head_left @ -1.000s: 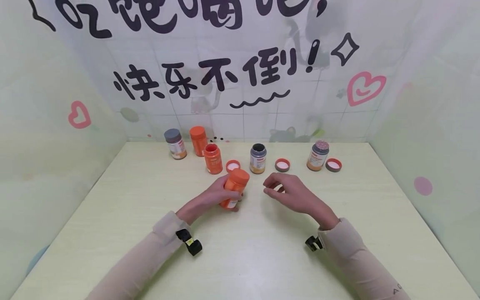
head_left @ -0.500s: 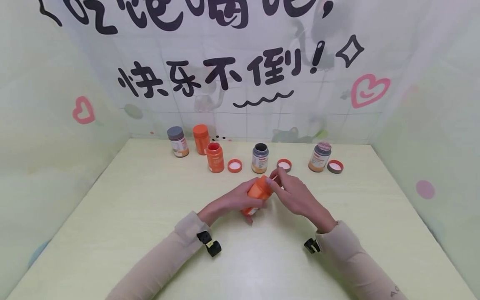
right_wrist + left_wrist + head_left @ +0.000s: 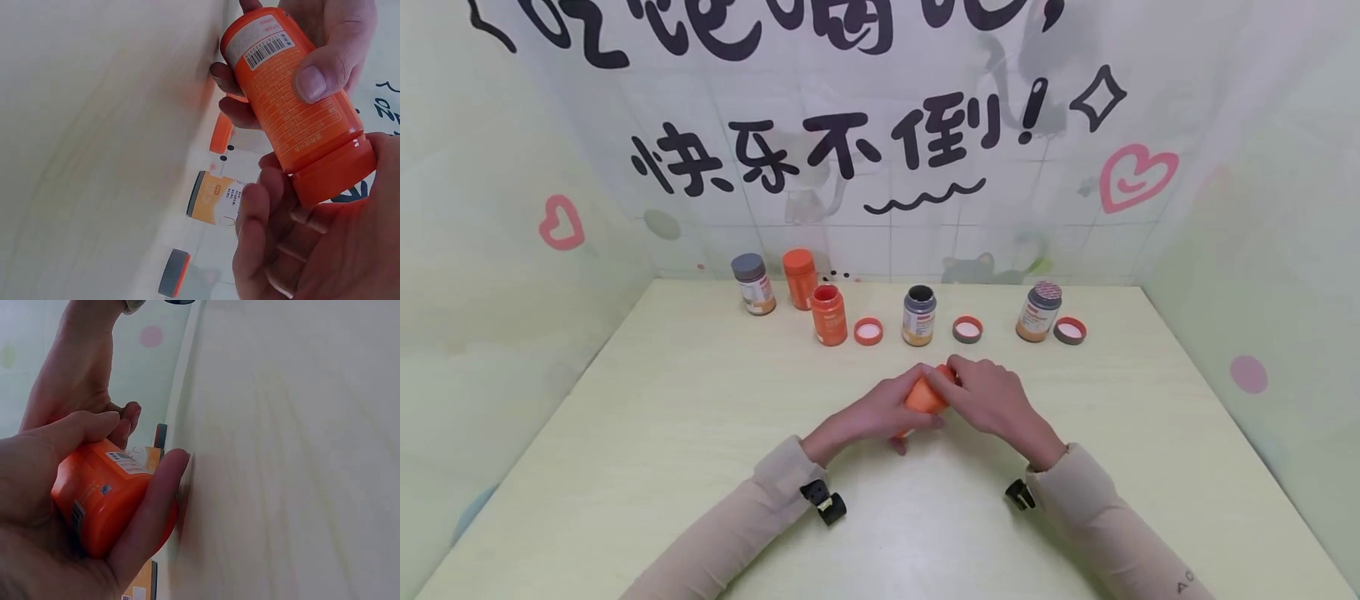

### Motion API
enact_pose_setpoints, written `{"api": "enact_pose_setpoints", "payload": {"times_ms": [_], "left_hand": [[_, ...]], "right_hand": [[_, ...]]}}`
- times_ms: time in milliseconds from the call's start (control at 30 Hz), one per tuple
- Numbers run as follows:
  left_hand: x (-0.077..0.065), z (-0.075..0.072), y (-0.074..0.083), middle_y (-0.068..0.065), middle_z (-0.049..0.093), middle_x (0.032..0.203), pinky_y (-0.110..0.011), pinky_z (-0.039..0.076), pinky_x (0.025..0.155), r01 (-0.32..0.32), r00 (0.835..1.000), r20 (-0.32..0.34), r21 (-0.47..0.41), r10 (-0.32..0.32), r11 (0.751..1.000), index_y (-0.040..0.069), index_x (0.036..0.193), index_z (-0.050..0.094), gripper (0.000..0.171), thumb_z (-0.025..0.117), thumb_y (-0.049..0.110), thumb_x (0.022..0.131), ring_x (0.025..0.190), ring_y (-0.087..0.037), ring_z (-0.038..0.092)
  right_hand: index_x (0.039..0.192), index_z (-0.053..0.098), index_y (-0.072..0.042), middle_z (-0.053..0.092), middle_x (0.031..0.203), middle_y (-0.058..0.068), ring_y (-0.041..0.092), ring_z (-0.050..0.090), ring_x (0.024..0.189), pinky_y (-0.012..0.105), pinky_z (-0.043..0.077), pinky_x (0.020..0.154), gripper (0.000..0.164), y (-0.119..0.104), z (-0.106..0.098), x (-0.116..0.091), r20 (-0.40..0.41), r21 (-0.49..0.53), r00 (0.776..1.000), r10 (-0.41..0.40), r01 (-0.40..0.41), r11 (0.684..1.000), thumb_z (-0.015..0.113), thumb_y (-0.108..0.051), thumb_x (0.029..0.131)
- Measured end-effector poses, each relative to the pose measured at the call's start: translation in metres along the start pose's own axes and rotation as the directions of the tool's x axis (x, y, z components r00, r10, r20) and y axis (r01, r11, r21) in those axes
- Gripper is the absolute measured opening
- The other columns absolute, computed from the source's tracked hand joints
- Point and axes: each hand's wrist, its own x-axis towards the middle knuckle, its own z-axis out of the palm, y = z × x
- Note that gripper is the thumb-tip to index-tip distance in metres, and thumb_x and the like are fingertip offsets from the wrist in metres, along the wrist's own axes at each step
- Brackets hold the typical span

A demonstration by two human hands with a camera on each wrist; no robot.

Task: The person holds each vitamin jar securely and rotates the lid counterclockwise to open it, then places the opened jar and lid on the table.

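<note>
Tilted above the table's middle, an orange bottle (image 3: 927,397) is held between both hands. My left hand (image 3: 887,408) grips its body, with the thumb along the printed label in the right wrist view. My right hand (image 3: 997,397) is around the orange screw lid (image 3: 334,172), thumb on one side and fingers curled on the other. That lid sits on the bottle's neck. From the left wrist view, the bottle's base (image 3: 112,519) faces the camera and the lid is hidden.
Along the back stand a closed grey-lidded bottle (image 3: 753,285), a closed orange bottle (image 3: 801,279), an uncapped orange bottle (image 3: 830,317), an uncapped grey bottle (image 3: 919,317) and a foil-topped grey bottle (image 3: 1039,312). Upturned lids (image 3: 868,332) lie beside the uncapped ones. Wall sheets enclose the table.
My left hand has carried the orange bottle rightward and tipped it toward my right hand. The right hand, apart from it at first, has closed around the lid.
</note>
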Motion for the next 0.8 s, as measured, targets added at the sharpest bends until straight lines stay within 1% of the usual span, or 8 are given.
{"api": "enact_pose_setpoints", "payload": {"times_ms": [100,200,267,367,433,600,800], "left_hand": [[0.0009,0.0007,0.0002,-0.005,0.06,0.115,-0.037,0.062,0.056,-0.028,1.0,0.011,0.021,0.028,0.999,0.031,0.134,0.046,0.051,0.076,0.031,0.093,0.082,-0.025,0.066],[0.001,0.0003,0.0002,-0.006,0.061,0.113,-0.036,0.062,0.056,-0.039,0.999,0.017,0.03,0.038,0.999,0.029,0.14,0.044,0.056,0.076,0.029,0.094,0.076,-0.025,0.066],[0.0015,0.0,0.0001,-0.005,0.061,0.114,-0.036,0.062,0.057,-0.052,0.998,0.025,0.041,0.051,0.998,0.028,0.143,0.042,0.059,0.076,0.027,0.094,0.074,-0.023,0.065],[0.0023,-0.0005,0.0003,-0.005,0.06,0.114,-0.035,0.061,0.06,-0.077,0.997,0.037,0.056,0.075,0.995,0.028,0.143,0.042,0.059,0.076,0.027,0.095,0.072,-0.023,0.065],[0.0025,-0.0012,0.0001,-0.005,0.06,0.114,-0.035,0.061,0.062,-0.091,0.995,0.043,0.06,0.088,0.994,0.029,0.14,0.043,0.056,0.075,0.027,0.095,0.073,-0.022,0.066],[0.0019,-0.005,-0.0029,-0.005,0.061,0.112,-0.035,0.061,0.065,-0.097,0.994,0.062,0.054,0.094,0.994,0.03,0.136,0.044,0.051,0.074,0.027,0.096,0.074,-0.022,0.066],[0.003,-0.009,-0.0068,-0.003,0.061,0.115,-0.037,0.062,0.07,-0.096,0.991,0.092,0.014,0.094,0.995,0.035,0.135,0.044,0.049,0.073,0.028,0.096,0.082,-0.022,0.066]], "right_hand": [[0.077,0.058,-0.015,0.054,0.064,0.003,0.021,0.053,0.06,0.03,0.037,0.054,0.064,-0.001,0.0002,-0.0017,-0.008,-0.041,0.999,0.049,-0.049,0.998,0.037,-0.071,0.1],[0.067,0.055,-0.015,0.051,0.061,0.002,0.021,0.051,0.057,0.03,0.035,0.052,0.073,-0.0022,0.0002,-0.0033,-0.019,-0.048,0.995,0.098,-0.098,0.994,0.035,-0.079,0.096],[0.064,0.053,-0.015,0.049,0.059,0.002,0.021,0.051,0.056,0.03,0.033,0.052,0.075,-0.0027,0.0,-0.0038,-0.026,-0.041,0.992,0.123,-0.124,0.991,0.034,-0.082,0.094],[0.062,0.051,-0.016,0.048,0.058,0.001,0.021,0.05,0.055,0.03,0.033,0.051,0.073,-0.0029,-0.0002,-0.0039,-0.035,-0.023,0.989,0.142,-0.143,0.989,0.036,-0.08,0.094],[0.062,0.051,-0.015,0.048,0.057,0.001,0.02,0.05,0.055,0.029,0.033,0.051,0.07,-0.0028,-0.0006,-0.0035,-0.032,-0.005,0.991,0.128,-0.129,0.992,0.038,-0.075,0.097],[0.062,0.051,-0.015,0.045,0.056,0.0,0.019,0.047,0.055,0.028,0.031,0.053,0.062,-0.0019,-0.0004,-0.0015,-0.014,0.044,0.997,0.07,-0.069,0.997,0.043,-0.064,0.1],[0.068,0.053,-0.015,0.045,0.06,0.0,0.018,0.047,0.057,0.028,0.032,0.055,0.061,0.0001,0.0005,-0.0001,-0.005,0.066,1.0,0.026,-0.026,0.997,0.046,-0.067,0.098]]}}
